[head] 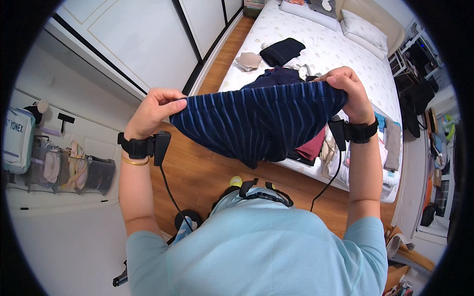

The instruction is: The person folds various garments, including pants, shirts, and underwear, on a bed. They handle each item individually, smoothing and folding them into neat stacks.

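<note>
A dark navy garment with blue stripes (259, 122) hangs stretched between my two hands, its straight edge at the top and its lower part sagging. My left hand (159, 109) pinches one upper corner between thumb and fingers. The opposite upper corner is gripped by my right hand (346, 88). Behind the garment, on the bed, lie a crumpled dark navy cloth (276, 76), a folded black garment (282, 51) and a beige cloth item (249, 61). The striped cloth hides part of the bed's near edge.
The bed (355, 79) has a white patterned sheet. Near its foot lie a dark red folded cloth (312, 148) and a grey-brown folded garment (392, 144). White sliding wardrobe doors (140, 40) stand at the left, above a hanging mesh organiser (98, 174). Wooden flooring (192, 166) shows below.
</note>
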The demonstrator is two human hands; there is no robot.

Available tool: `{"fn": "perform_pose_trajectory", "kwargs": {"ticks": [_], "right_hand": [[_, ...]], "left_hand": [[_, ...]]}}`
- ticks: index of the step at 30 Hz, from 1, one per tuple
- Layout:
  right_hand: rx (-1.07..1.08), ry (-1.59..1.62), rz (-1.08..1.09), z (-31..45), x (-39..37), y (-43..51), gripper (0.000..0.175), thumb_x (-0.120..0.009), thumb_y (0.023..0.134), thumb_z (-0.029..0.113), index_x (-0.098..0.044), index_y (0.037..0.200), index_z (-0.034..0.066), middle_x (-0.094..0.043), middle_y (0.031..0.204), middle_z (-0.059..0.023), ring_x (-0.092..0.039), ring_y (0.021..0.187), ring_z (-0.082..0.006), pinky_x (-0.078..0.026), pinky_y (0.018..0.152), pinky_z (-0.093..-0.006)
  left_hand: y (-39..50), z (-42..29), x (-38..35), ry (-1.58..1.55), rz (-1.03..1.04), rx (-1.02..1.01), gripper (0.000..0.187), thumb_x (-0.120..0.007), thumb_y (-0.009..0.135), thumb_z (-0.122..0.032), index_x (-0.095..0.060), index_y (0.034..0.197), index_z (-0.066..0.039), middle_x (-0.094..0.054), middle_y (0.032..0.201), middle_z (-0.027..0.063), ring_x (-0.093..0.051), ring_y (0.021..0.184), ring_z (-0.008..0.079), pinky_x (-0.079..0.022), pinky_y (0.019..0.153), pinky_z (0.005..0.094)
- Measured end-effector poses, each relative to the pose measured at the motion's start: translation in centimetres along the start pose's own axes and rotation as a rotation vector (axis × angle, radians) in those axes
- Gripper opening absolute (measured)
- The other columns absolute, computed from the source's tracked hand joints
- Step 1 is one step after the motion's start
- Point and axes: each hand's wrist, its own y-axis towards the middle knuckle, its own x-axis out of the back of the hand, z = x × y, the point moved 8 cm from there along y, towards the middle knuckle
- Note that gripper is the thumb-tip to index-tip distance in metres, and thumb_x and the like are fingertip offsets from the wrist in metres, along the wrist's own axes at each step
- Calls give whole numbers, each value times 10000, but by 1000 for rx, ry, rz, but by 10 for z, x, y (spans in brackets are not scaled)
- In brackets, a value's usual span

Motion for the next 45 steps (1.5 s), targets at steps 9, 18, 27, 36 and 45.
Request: {"fn": "perform_pose_trajectory", "kwargs": {"ticks": [9, 18, 27, 36, 45], "right_hand": [[19, -645, 244, 37, -17, -21, 240, -616, 868, 191, -591, 740, -11, -490, 655, 35, -392, 596, -37, -321, 532, -193], [251, -853, 296, 100, -36, -79, 276, -614, 724, 131, -418, 557, 30, -506, 774, -114, -523, 807, -224, -426, 716, -319], [116, -861, 309, 86, -23, -84, 279, -634, 777, 134, -453, 579, 58, -517, 591, -27, -491, 523, -111, -404, 507, -218], [134, -794, -377, -31, 4, 24, 283, -677, 768, 195, -497, 659, 5, -468, 553, -29, -419, 547, -94, -366, 490, -274], [195, -323, -178, -45, -51, 22, 291, -701, 799, 165, -488, 938, 24, -518, 858, -33, -466, 785, -84, -410, 681, -216]], "left_hand": [[7, -49, -27, 442, -9, -174, 196, -673, 794, -147, -583, 685, -11, -520, 626, -6, -457, 657, 82, -368, 639, 240], [-34, -89, -52, 733, -48, -479, 283, -705, 714, -128, -482, 581, -14, -545, 635, 69, -509, 675, 202, -391, 659, 290], [-27, -71, -33, 293, -170, -384, 294, -751, 690, -51, -473, 593, -55, -558, 650, 39, -497, 573, 84, -392, 519, 210], [84, 33, -54, -14, -657, -234, 196, -683, 766, 1, -501, 749, -70, -533, 688, -21, -498, 583, 46, -419, 527, 186], [70, -12, -137, -291, -148, -243, 516, -323, 967, -407, -472, 1233, 9, -534, 1184, 94, -520, 1017, 130, -374, 883, 255]]}}
